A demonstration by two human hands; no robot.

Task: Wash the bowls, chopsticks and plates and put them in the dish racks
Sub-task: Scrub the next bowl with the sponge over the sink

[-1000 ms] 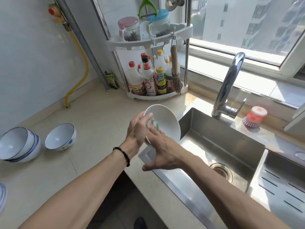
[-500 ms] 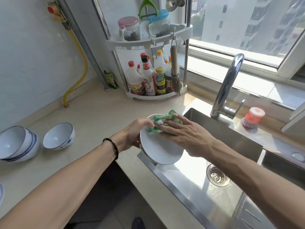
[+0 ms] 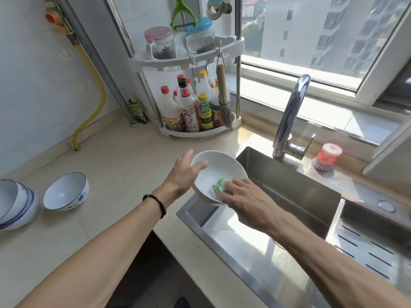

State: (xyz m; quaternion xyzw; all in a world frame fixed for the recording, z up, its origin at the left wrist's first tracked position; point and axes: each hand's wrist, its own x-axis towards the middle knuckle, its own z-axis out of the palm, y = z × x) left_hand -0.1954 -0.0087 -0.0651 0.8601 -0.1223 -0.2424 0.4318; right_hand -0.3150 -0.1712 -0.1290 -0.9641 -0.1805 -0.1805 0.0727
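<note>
- You're working with both forearms bare right up to the bottom edge of the picture, no sleeves showing on either one.
- You're wearing a dark beaded bracelet (image 3: 156,204) snug round your left wrist, its small round beads running in a single strand.
- Your left hand (image 3: 180,177) is carrying no ring and no glove that shows.
- Your right hand (image 3: 244,199) is going bare too, with no watch or band at that wrist.
- Tendons are standing out along your right forearm.
</note>
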